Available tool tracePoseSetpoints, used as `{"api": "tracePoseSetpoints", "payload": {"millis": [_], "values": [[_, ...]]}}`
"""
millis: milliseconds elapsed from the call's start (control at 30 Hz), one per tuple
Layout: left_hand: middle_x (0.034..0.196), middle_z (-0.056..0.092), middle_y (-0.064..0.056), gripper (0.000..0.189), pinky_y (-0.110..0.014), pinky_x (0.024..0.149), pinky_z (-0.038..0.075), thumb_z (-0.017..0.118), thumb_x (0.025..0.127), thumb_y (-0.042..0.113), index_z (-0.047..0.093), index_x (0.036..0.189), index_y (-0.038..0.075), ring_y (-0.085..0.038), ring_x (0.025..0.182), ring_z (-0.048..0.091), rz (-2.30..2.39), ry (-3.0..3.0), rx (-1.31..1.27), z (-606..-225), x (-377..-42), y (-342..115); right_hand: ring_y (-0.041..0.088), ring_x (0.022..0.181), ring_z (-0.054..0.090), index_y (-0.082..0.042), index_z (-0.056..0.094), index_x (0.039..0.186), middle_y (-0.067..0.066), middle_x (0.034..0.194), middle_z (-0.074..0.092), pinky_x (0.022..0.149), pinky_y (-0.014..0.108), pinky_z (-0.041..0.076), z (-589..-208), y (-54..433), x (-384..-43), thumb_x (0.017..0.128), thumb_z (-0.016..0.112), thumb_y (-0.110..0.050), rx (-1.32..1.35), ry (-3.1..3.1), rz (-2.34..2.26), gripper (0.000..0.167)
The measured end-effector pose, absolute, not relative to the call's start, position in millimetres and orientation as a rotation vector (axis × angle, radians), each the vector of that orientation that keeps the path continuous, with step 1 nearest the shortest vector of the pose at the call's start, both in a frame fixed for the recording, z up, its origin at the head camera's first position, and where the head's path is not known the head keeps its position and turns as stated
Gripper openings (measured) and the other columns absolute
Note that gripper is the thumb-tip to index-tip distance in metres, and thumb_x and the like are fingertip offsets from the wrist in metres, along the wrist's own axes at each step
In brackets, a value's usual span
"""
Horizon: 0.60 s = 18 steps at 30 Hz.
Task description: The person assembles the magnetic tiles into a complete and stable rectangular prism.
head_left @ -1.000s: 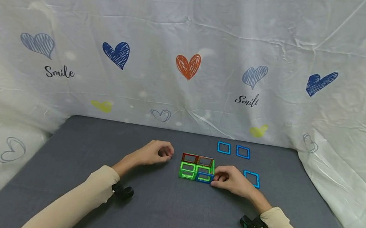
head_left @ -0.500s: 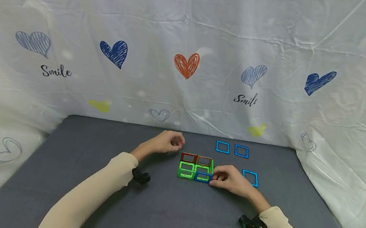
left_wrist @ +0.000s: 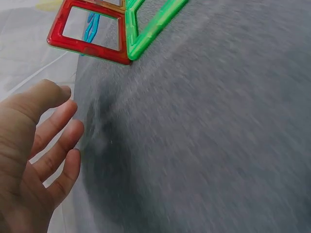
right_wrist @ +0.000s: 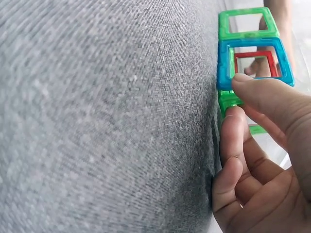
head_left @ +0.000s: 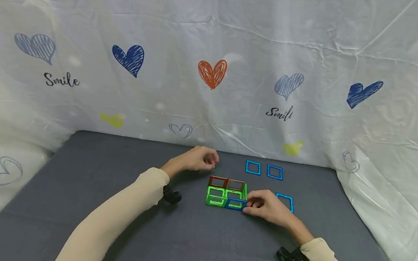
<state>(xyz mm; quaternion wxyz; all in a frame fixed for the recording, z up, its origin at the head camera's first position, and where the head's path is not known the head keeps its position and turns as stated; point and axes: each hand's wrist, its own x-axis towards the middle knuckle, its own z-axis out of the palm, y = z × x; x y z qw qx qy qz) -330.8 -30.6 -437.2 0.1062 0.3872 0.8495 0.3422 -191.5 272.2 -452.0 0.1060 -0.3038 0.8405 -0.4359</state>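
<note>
A low box-like build of square magnetic tiles stands mid-table: a red tile (left_wrist: 92, 51) and an orange-brown tile at the back, green tiles (right_wrist: 249, 35) below and at the sides, and a blue tile (right_wrist: 250, 42) upright at the front right. My right hand (head_left: 271, 208) pinches the blue tile's right edge, thumb on the front face, fingers behind by the green side tile. Beyond the build's back left corner, my left hand (head_left: 196, 159) hovers with loosely bent fingers and nothing in them. In the left wrist view, its fingertips (left_wrist: 73, 128) point toward the red tile, apart from it.
Two loose blue tiles, one on the left (head_left: 253, 161) and one on the right (head_left: 274, 178), lie at the table's back edge. Another blue tile (head_left: 284, 195) lies behind my right hand, partly covered by it. A white printed curtain (head_left: 165, 35) hangs behind the grey table (head_left: 195, 249).
My left hand has moved right and away from me, from left of the build to behind its back left corner. The right hand keeps its pinch on the blue tile.
</note>
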Motion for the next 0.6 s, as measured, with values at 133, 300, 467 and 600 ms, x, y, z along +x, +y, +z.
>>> {"api": "tracePoseSetpoints", "payload": {"millis": [133, 300, 467, 600], "values": [[0.098, 0.07, -0.001, 0.024, -0.03, 0.079, 0.053, 0.073, 0.096, 0.01, 0.069, 0.118, 0.003, -0.014, 0.088, 0.066, 1.0, 2.484, 1.142, -437, -337, -14, 0.019, 0.067, 0.06, -0.009, 0.073, 0.1, 0.003, 0.083, 0.066, 0.06, 0.028, 0.049, -452, 274, -192, 0.095, 0.075, -0.013, -0.919, 2.457, -1.291, 0.007], [0.099, 0.068, 0.001, 0.032, -0.027, 0.079, 0.053, 0.077, 0.093, 0.015, 0.068, 0.123, 0.006, -0.013, 0.087, 0.065, 0.98, 2.489, 1.13, -437, -345, 8, 0.019, 0.067, 0.061, -0.007, 0.073, 0.101, 0.004, 0.083, 0.067, 0.06, 0.028, 0.049, -453, 276, -193, 0.095, 0.075, -0.013, -0.921, 2.449, -1.298, 0.008], [0.102, 0.068, -0.002, 0.036, -0.027, 0.079, 0.052, 0.078, 0.093, 0.017, 0.068, 0.126, 0.008, -0.013, 0.087, 0.065, 0.977, 2.469, 1.172, -439, -351, 31, 0.019, 0.066, 0.062, -0.008, 0.073, 0.1, 0.003, 0.082, 0.067, 0.059, 0.028, 0.05, -450, 283, -189, 0.094, 0.076, -0.01, -0.895, 2.47, -1.307, 0.008], [0.102, 0.066, 0.0, 0.038, -0.025, 0.079, 0.052, 0.079, 0.092, 0.018, 0.068, 0.128, 0.011, -0.012, 0.087, 0.064, 0.95, 2.483, 1.167, -446, -354, 45, 0.02, 0.068, 0.062, -0.008, 0.073, 0.102, 0.003, 0.084, 0.067, 0.06, 0.029, 0.051, -452, 286, -187, 0.094, 0.075, -0.011, -0.908, 2.466, -1.312, 0.009]]}}
